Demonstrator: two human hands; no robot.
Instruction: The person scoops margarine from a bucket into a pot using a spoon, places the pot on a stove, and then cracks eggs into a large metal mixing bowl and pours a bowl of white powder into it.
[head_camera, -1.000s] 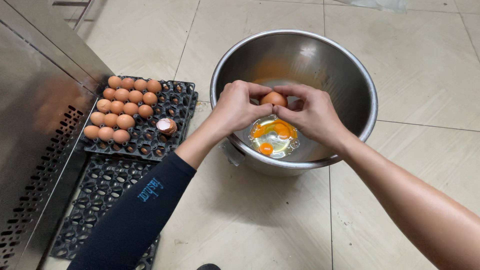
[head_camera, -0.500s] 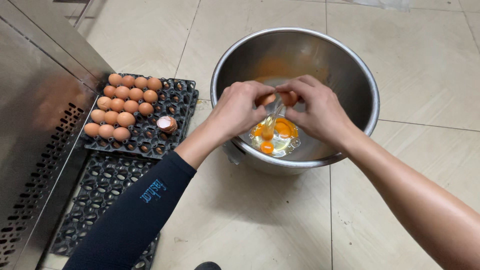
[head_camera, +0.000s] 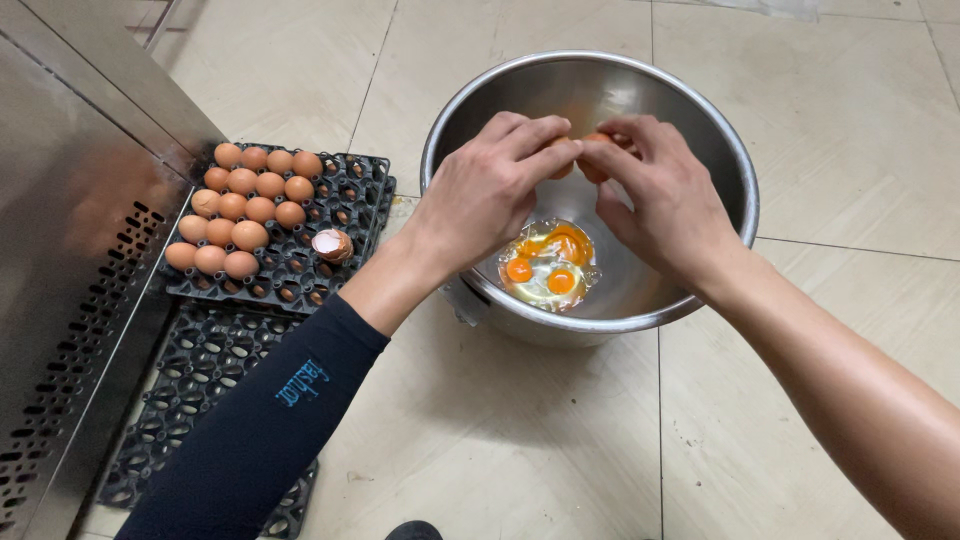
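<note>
A large steel bowl (head_camera: 700, 120) stands on the tiled floor, with several raw yolks (head_camera: 548, 268) and egg white pooled in its bottom. Above the bowl my left hand (head_camera: 485, 190) and my right hand (head_camera: 660, 200) together hold a cracked brown eggshell (head_camera: 580, 152), fingertips pulling its halves apart. The shell is mostly hidden by my fingers. My left forearm wears a dark blue sleeve (head_camera: 250, 430).
A black egg tray (head_camera: 345, 270) at the left holds several brown eggs (head_camera: 245, 210) and one empty broken shell (head_camera: 330, 245). More empty black trays (head_camera: 190, 400) lie in front of it. A steel cabinet (head_camera: 70, 230) stands along the left edge.
The egg was whole between both hands over the bowl; it has been pulled apart, and its contents have dropped into the bowl, adding a yolk.
</note>
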